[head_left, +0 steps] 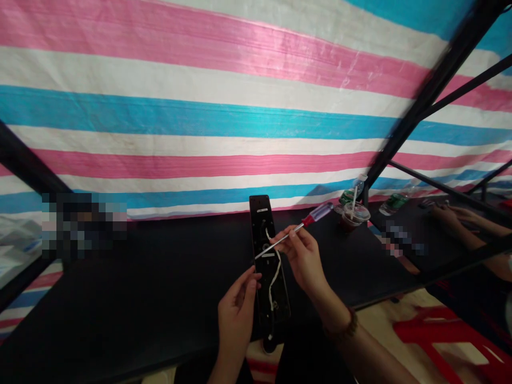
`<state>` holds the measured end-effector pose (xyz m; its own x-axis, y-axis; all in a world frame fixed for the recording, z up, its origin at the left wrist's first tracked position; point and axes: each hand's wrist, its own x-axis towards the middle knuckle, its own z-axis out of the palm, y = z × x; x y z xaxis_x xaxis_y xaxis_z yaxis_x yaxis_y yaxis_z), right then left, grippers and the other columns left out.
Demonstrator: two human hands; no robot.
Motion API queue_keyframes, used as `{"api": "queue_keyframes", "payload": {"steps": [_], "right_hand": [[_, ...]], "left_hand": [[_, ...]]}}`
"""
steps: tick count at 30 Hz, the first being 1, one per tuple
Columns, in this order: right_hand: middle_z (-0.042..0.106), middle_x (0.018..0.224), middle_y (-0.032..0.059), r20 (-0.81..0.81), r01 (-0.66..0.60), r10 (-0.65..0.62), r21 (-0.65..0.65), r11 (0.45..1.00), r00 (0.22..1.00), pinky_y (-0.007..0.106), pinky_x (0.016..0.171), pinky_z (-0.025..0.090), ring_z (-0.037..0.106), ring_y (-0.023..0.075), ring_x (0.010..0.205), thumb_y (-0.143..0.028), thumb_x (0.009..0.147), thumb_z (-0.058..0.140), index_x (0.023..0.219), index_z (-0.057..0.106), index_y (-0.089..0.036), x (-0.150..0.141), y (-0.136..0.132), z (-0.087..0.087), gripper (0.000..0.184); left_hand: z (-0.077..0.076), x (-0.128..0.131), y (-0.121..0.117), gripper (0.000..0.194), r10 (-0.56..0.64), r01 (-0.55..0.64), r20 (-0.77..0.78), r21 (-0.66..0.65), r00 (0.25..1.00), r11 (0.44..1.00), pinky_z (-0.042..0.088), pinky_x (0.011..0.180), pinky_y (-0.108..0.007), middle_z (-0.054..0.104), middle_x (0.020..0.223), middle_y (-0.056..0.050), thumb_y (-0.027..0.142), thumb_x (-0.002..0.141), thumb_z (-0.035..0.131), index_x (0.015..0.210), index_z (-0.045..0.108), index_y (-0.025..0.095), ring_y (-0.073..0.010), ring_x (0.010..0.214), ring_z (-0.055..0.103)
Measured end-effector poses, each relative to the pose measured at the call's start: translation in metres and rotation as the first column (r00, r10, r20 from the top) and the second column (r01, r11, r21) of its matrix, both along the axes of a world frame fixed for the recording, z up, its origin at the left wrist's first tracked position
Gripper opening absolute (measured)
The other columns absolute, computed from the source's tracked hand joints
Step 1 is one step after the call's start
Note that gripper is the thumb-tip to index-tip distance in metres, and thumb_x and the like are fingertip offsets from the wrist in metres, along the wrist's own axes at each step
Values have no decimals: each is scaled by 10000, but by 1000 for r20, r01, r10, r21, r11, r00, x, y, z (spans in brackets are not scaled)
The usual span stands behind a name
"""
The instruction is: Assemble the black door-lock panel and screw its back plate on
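A long black panel [264, 224] with a white wire [274, 280] on it lies on the black table [140, 288], reaching past the near edge. My right hand [304, 258] is closed on the metal shaft of a screwdriver [298, 228] with a red and clear handle; its tip points left at the panel's left edge. My left hand [237, 312] sits by the panel's left side, thumb and fingers pinched against that edge near the screwdriver tip. Whether something small is in the pinch is hidden.
A plastic cup with a straw [354, 215] and a green-labelled bottle [352, 193] stand at the table's far right. Another person's hands [452, 216] rest on the neighbouring table, with a second bottle [396, 201]. A striped tarp [224, 106] hangs behind, black frame bars [424, 101] cross right, red stool [448, 336] below.
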<state>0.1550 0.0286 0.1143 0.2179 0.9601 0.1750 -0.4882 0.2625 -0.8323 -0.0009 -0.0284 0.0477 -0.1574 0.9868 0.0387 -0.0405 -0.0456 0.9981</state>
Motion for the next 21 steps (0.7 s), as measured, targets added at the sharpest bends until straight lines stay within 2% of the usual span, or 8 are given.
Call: {"api": "queue_keyframes", "payload": {"steps": [2,4,8,11,14,17,21], "right_hand": [[732,780,26,-52,3,-6,-59,998,999,286,672,610,752,198,767,-373,841,762,893,659,-193,-6,-26,-12,214],[732,783,27,-98,19,-29,-101,995,995,278,685,610,750,192,770,-364,831,776,862,666,-188,-8,-41,-20,209],[737,795,27,-169,51,-78,-161,986,983,259,695,601,750,186,786,-353,810,800,851,680,-189,-4,-55,-30,207],[743,799,28,-217,44,-89,-204,978,972,247,686,595,751,184,792,-341,797,814,864,695,-191,1,-63,-36,203],[749,803,33,-261,13,-83,-259,966,962,259,697,600,755,188,791,-336,786,826,856,701,-189,1,-71,-43,206],[751,817,36,-278,5,-87,-283,959,957,278,720,606,756,198,816,-339,789,824,859,700,-188,-3,-78,-46,208],[747,811,32,-257,14,-90,-284,959,962,285,722,603,754,203,823,-353,792,817,870,689,-188,-8,-82,-49,223]], "left_hand": [[10,-1,-3,437,-18,19,26,-39,1000,999,623,718,-318,793,883,-110,522,793,702,1004,777,147,-213,739,740],[13,0,-7,404,-19,21,23,-70,1000,997,618,665,-302,788,807,-99,518,753,734,907,787,148,-207,677,728],[5,-2,-13,363,-35,32,-45,-81,998,996,584,580,-274,746,668,-68,519,714,757,744,755,157,-196,592,694],[-3,-8,-17,345,-28,23,-104,-48,994,999,519,503,-220,653,550,-14,490,716,763,627,671,170,-144,506,617],[-7,-16,-18,290,-19,15,-90,-45,996,999,508,496,-201,622,542,25,440,688,793,718,671,178,-127,497,605],[-10,-23,-19,343,-96,90,-74,-82,993,993,583,605,-251,730,666,-15,422,707,780,942,732,176,-169,605,697],[-17,-31,-22,302,-206,193,-143,-101,968,976,611,655,-297,782,752,-66,442,765,730,894,781,174,-204,655,728]]}}
